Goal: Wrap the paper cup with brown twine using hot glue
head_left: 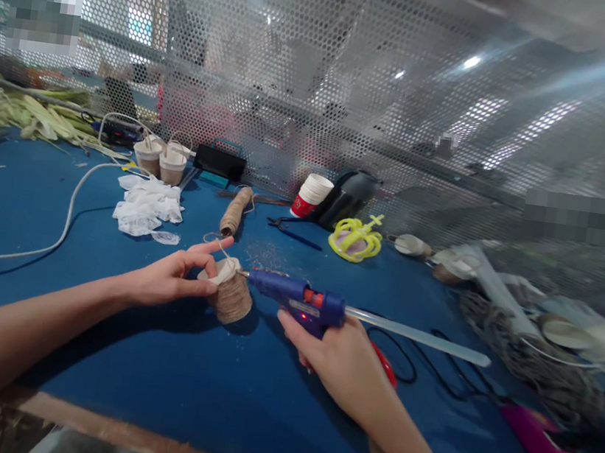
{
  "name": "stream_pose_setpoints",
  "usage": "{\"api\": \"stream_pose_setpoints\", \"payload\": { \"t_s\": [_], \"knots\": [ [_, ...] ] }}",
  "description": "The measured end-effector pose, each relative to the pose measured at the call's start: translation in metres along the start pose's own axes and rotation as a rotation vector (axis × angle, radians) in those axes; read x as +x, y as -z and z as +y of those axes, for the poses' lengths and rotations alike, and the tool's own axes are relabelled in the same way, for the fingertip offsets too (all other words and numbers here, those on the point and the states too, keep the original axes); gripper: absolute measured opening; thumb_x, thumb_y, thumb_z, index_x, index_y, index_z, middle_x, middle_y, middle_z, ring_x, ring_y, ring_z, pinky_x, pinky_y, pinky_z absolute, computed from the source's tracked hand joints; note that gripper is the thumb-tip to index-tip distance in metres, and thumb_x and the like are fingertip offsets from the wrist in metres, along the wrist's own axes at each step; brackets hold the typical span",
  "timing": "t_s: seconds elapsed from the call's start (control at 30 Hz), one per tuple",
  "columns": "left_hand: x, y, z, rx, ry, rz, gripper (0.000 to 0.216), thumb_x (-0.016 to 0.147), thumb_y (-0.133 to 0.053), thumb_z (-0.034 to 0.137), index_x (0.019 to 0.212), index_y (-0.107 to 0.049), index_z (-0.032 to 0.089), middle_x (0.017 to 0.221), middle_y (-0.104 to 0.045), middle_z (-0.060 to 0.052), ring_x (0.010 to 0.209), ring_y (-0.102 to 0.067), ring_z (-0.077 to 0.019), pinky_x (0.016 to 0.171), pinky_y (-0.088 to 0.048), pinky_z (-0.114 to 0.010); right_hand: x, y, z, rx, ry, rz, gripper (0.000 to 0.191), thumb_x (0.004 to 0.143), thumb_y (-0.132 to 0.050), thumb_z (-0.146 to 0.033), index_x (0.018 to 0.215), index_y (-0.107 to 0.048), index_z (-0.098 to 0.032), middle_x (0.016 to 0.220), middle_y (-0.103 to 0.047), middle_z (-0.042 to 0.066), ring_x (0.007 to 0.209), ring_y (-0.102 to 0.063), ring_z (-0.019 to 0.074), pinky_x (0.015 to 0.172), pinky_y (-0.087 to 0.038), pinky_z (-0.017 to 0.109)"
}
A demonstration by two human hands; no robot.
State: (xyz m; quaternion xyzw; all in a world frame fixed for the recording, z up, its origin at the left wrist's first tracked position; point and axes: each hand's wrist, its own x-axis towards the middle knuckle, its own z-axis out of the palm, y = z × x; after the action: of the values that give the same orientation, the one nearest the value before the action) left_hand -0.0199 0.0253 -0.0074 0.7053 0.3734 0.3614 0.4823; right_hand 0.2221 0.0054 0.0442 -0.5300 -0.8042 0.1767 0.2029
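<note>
The left hand [178, 277] pinched the cup wrapped in string [232, 300] by its pale rim, with the pointing finger stuck out. The cup was tilted, in the middle near part of the blue table [266, 415]. I could not tell if its bottom touched the table. The right hand [344, 358] was wrapped around the blue glue gun [296, 300], and the tip was right at the cup's rim. A long glue stick [416, 333] poked out of the back, to the right, and a little red light [303, 316] was on.

To do this bit well, I think the cup needed to be very still and the squeeze slow, so only a small dot came out. The tip was probably hot, so fingers were best kept away from it. A thin loop of string [212, 238] stood up by the pointing finger, and it could have got stuck in the glue. The string roll [236, 210] lay just beyond.
</note>
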Motion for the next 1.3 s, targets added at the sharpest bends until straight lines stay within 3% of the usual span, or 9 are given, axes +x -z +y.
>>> {"api": "stream_pose_setpoints", "payload": {
  "t_s": [0.23, 0.4, 0.77, 0.93, 1.13, 1.3],
  "knots": [
    [0.0, 0.001, -0.003, 0.004, -0.014, -0.015, 0.022, 0.077, -0.06, 0.036, 0.069, -0.054, 0.017, 0.146, -0.029, -0.007, 0.138, -0.014, -0.0268, 0.109, -0.015, -0.042, 0.003, 0.002, -0.005, 0.115, -0.136, 0.017, 0.032, 0.074, -0.053, -0.034, 0.046, -0.043, -0.022, 0.037, -0.05, -0.003, 0.035, -0.049, 0.0118, 0.044, -0.042, 0.023],
    [0.0, 0.001, -0.003, 0.017, -0.026, -0.021, 0.021, 0.078, -0.058, 0.036, 0.069, -0.053, 0.017, 0.144, -0.034, -0.007, 0.138, -0.015, -0.0257, 0.108, -0.017, -0.042, 0.0, 0.001, -0.007, 0.122, -0.124, 0.008, 0.031, 0.073, -0.053, -0.033, 0.047, -0.042, -0.022, 0.035, -0.046, -0.004, 0.035, -0.048, 0.0114, 0.045, -0.042, 0.023],
    [0.0, 0.001, -0.004, 0.001, -0.019, -0.018, 0.021, 0.077, -0.059, 0.035, 0.069, -0.052, 0.017, 0.145, -0.03, -0.008, 0.137, -0.016, -0.0252, 0.109, -0.015, -0.042, 0.002, 0.001, -0.007, 0.139, -0.129, 0.001, 0.032, 0.074, -0.053, -0.032, 0.045, -0.042, -0.022, 0.036, -0.048, -0.003, 0.034, -0.047, 0.0109, 0.042, -0.042, 0.022],
    [0.001, 0.001, -0.003, -0.024, -0.017, -0.029, 0.022, 0.078, -0.058, 0.036, 0.07, -0.051, 0.017, 0.142, -0.036, -0.009, 0.135, -0.024, -0.0257, 0.108, -0.016, -0.041, -0.001, 0.0, 0.001, 0.076, -0.065, -0.009, 0.038, 0.077, -0.051, -0.035, 0.043, -0.042, -0.022, 0.037, -0.051, -0.002, 0.035, -0.05, 0.0112, 0.045, -0.043, 0.023],
    [0.0, 0.001, -0.001, 0.004, -0.022, -0.035, 0.021, 0.078, -0.058, 0.034, 0.069, -0.05, 0.017, 0.14, -0.04, -0.01, 0.137, -0.019, -0.0247, 0.11, -0.013, -0.041, -0.002, 0.0, -0.002, 0.042, -0.052, -0.028, 0.037, 0.077, -0.05, -0.034, 0.043, -0.04, -0.022, 0.036, -0.048, -0.003, 0.035, -0.049, 0.0108, 0.045, -0.042, 0.023],
    [0.0, 0.001, -0.002, -0.001, -0.024, -0.033, 0.021, 0.078, -0.058, 0.034, 0.069, -0.05, 0.018, 0.137, -0.043, -0.009, 0.136, -0.021, -0.0249, 0.11, -0.012, -0.041, 0.0, 0.004, -0.005, -0.07, 0.1, -0.021, 0.019, 0.074, -0.048, -0.027, 0.061, -0.059, -0.021, 0.045, -0.054, 0.0, 0.046, -0.054, 0.0152, 0.052, -0.044, 0.027]
  ]
}}
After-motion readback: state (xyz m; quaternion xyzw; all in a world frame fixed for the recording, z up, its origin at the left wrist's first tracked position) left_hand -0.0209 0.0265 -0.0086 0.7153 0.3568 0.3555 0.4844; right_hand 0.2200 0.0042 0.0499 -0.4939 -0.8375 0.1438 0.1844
